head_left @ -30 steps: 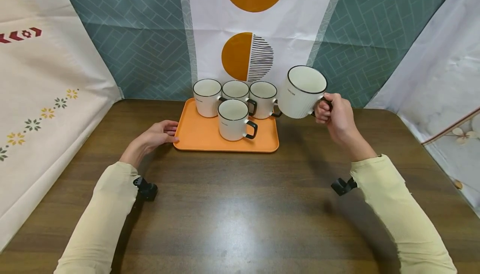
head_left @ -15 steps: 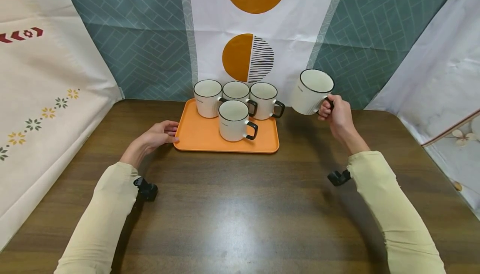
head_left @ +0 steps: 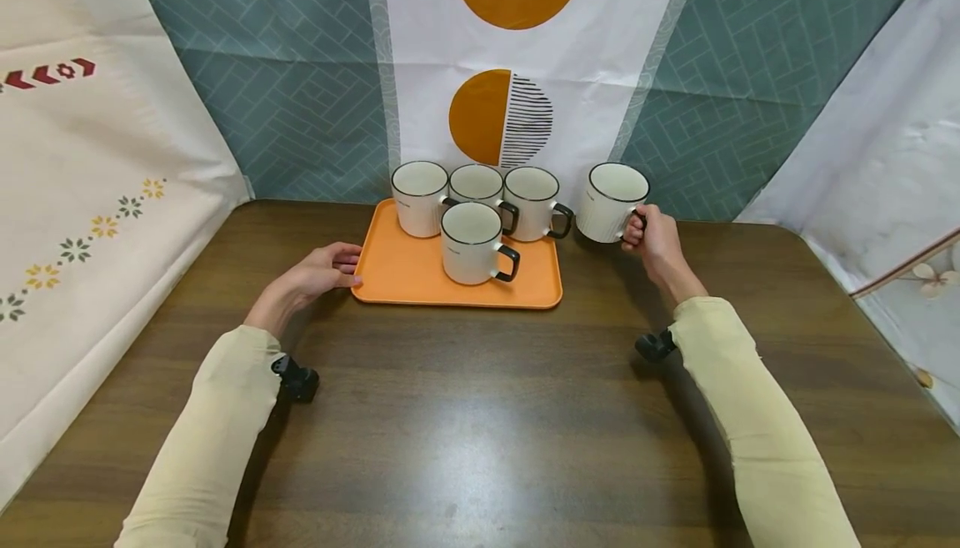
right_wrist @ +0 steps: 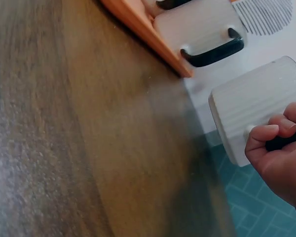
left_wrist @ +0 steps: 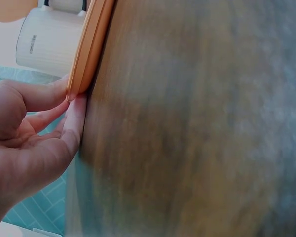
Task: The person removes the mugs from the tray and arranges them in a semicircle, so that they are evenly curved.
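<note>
An orange tray point(head_left: 397, 277) lies on the table toward the back, bearing several white mugs with black rims and black handles. Three of them stand in a back row, and one front mug point(head_left: 471, 252) stands before them. At the tray's left end my left hand point(head_left: 318, 271) pinches the rim between thumb and fingers, as the left wrist view shows. To the right of the tray, my right hand point(head_left: 656, 239) grips another white mug point(head_left: 606, 210) by its black handle. This mug is upright, close over the table in the right wrist view point(right_wrist: 256, 103).
The brown wooden table point(head_left: 465, 414) reaches back to a teal curtain point(head_left: 300, 114) with a white printed panel point(head_left: 585, 114). Pale cloths hang at the left point(head_left: 112, 131) and right point(head_left: 885, 164). A back-row mug's handle point(head_left: 562, 221) juts past the tray's right edge.
My right hand has lowered the gripped mug beside the tray, first shifting it right, then slightly back left. My left hand stays at the tray's rim, and the tray's mugs stand as before.
</note>
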Demonstrator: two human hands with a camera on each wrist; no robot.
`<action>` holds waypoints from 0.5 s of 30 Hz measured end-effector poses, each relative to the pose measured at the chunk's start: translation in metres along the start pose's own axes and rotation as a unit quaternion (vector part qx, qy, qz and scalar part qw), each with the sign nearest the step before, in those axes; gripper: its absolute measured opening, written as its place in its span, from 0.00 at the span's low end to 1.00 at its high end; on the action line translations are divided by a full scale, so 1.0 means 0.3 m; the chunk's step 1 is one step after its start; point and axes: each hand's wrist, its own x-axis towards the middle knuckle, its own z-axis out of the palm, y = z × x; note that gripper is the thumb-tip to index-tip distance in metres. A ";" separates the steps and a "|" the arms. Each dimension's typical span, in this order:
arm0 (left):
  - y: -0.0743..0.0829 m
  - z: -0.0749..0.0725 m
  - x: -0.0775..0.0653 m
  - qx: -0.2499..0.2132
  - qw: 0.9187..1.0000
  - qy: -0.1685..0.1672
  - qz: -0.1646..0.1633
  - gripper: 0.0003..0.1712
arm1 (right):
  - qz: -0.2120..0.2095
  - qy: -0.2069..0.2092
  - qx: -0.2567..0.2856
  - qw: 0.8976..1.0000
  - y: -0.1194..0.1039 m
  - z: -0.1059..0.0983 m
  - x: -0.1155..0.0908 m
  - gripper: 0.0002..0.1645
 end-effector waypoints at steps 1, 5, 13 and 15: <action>-0.003 0.000 0.000 -0.001 1.000 0.000 0.001 0.37 | 0.003 0.001 -0.002 1.000 0.007 0.002 0.005 0.24; -0.005 0.004 0.006 -0.008 1.000 0.004 -0.003 0.37 | 0.014 0.001 0.002 1.000 0.030 -0.001 0.025 0.24; -0.005 0.008 0.006 -0.012 1.000 0.010 -0.010 0.37 | 0.029 -0.003 0.002 1.000 0.064 -0.005 0.049 0.25; -0.005 0.004 0.004 -0.014 1.000 0.011 -0.009 0.37 | 0.030 -0.003 0.002 1.000 0.065 -0.003 0.051 0.25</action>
